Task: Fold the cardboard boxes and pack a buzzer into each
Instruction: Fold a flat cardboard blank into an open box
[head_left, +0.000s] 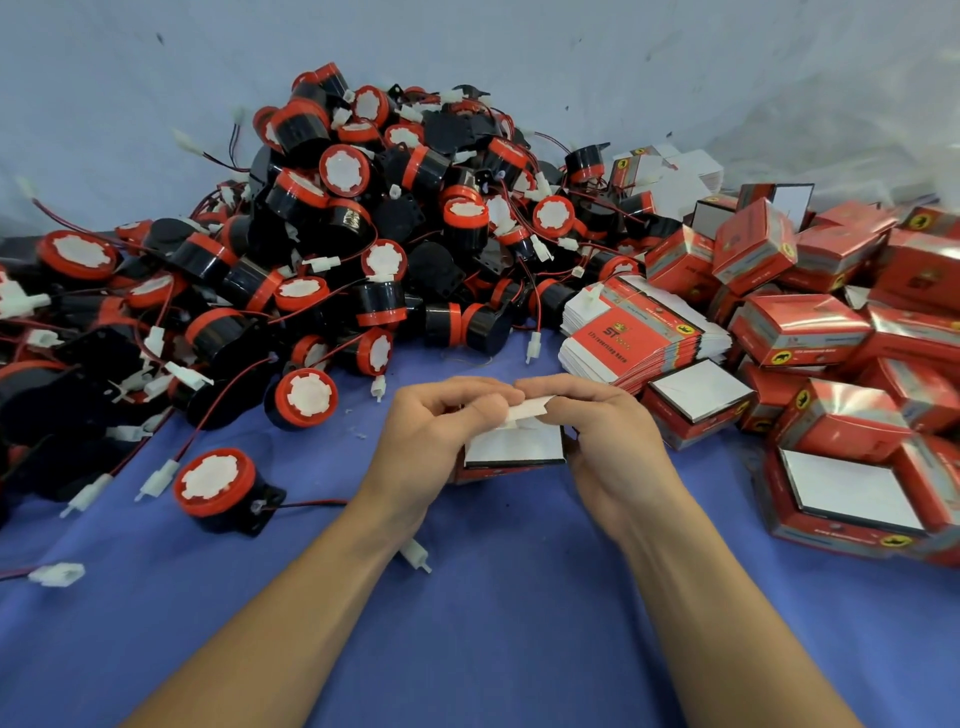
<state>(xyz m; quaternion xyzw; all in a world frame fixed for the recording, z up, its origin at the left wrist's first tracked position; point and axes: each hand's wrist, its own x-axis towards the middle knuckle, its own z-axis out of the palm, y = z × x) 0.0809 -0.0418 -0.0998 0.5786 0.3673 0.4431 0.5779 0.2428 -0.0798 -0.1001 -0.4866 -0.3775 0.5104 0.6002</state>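
Note:
A small red cardboard box (511, 457) with a white inner face sits between my hands on the blue cloth (519, 597). My left hand (436, 431) grips its left side, fingers curled over the top. My right hand (602, 431) holds the right side, and both sets of fingertips pinch a white flap (530, 408) at the far edge. A large heap of black and red buzzers (363, 234) with wires and white plugs lies at the back left. One buzzer (215, 488) sits alone near my left forearm. Whether the held box has a buzzer in it is hidden.
A stack of flat unfolded boxes (634, 332) lies just behind my right hand. Several folded red boxes (831, 374) are piled along the right side. Loose white plugs (57, 574) and wires trail over the cloth at the left. A pale sheet (519, 47) rises behind everything.

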